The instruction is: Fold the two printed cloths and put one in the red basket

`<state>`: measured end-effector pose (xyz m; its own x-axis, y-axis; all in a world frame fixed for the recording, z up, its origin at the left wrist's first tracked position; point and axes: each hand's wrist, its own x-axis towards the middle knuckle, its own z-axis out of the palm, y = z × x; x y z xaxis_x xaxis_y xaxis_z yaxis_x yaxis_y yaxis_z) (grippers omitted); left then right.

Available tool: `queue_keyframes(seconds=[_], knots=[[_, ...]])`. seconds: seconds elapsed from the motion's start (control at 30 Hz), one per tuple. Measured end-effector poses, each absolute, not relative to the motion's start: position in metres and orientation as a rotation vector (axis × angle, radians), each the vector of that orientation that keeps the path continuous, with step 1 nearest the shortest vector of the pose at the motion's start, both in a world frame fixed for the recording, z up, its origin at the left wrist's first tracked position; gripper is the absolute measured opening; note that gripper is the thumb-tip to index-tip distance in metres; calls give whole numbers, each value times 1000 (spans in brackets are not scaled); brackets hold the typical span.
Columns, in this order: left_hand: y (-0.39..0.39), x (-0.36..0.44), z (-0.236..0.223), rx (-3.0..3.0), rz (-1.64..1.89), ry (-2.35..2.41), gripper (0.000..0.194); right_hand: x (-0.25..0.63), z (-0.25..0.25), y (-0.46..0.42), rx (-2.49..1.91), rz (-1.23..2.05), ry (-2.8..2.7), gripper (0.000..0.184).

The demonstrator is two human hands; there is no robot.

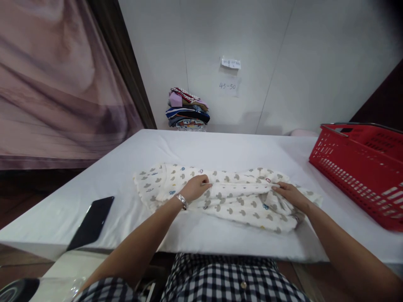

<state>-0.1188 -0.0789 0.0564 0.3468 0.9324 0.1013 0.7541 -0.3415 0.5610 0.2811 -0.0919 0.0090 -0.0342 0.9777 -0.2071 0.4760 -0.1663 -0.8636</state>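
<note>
A white cloth garment point(233, 205) printed with grey mushroom-like shapes and small blue motifs lies spread and creased across the white table. Near its middle, my left hand point(197, 187) pinches a raised fold of the fabric between thumb and fingers. Farther right along that same fold, my right hand point(289, 193) also grips the cloth, and the fabric runs straight between both hands. The garment's exact kind cannot be made out while it is bunched. Its left end lies flat on the table, and its right end is crumpled beneath my right forearm.
A red plastic basket point(362, 167) stands at the table's right side. On the left lies a black phone-like slab point(91, 222) by the front edge. Folded clothes point(188, 110) are stacked behind the white table point(201, 149), by a wall with a paper reading 45-50 point(228, 86).
</note>
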Motion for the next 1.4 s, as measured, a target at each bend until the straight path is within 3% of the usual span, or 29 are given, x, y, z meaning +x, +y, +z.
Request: queue_keyframes(seconds=[0.5, 0.87, 1.2, 1.4], knots=[[-98, -128, 71, 2247, 725, 1453, 20, 274, 37, -103, -1698, 1143, -1629, 40], [-119, -145, 108, 2417, 502, 1527, 28, 274, 79, -118, -1548, 889, -1970, 42], [-138, -168, 157, 2399, 814, 1536, 25, 249, 128, -138, -1500, 784, -1859, 45], [-127, -172, 156, 2424, 574, 1548, 26, 239, 138, -126, -1497, 897, -2009, 41]])
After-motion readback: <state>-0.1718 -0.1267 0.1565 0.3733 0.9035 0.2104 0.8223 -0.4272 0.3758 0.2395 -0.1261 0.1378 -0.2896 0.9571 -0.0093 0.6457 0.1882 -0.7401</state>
